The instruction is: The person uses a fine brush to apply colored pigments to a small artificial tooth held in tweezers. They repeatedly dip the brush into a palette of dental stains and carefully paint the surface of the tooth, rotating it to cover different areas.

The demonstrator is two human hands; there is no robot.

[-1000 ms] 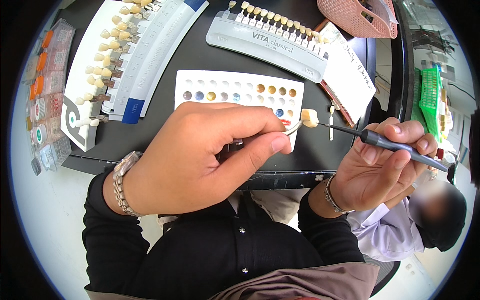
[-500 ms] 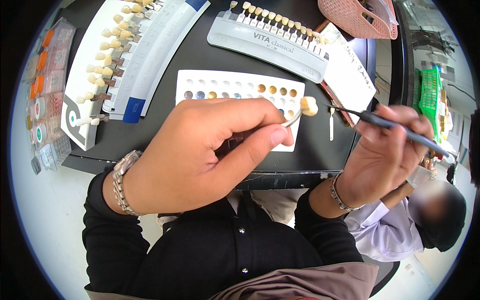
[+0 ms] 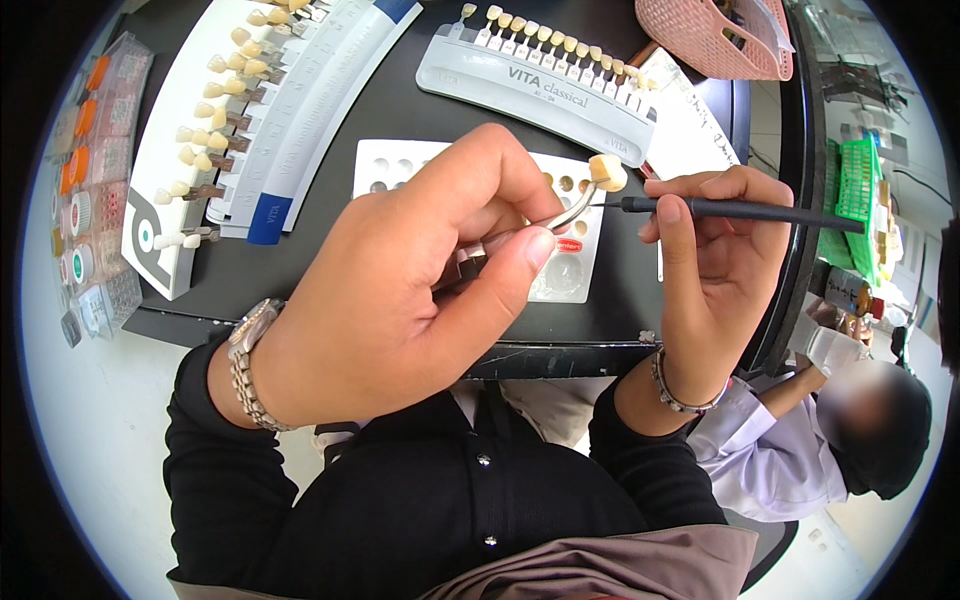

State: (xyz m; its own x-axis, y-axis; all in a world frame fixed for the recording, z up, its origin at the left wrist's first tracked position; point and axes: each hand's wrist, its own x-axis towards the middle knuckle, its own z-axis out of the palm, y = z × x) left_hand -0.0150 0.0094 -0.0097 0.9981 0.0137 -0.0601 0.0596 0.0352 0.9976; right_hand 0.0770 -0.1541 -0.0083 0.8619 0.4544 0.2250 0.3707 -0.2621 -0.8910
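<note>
My left hand is closed around curved metal tweezers, whose tip bears a small yellowish tooth crown. My right hand pinches a thin dark-handled brush between thumb and fingers. Nearly level, the brush points left. Its fine tip comes close to the tweezers just under the crown; whether they touch I cannot tell. Below both tools lies a white mixing palette with round wells, some with brown or yellow colour in them. My left hand hides much of it.
A large tooth shade guide stands at the left, a grey one behind the palette. Clear plastic boxes are far left. At the back right are a white card, a pink basket and a green basket. A person sits at right.
My right hand has moved left, and the brush has swung from slanting to nearly level, its tip now near the tweezers. The crown has risen slightly leftward and turned; my left knuckles are higher.
</note>
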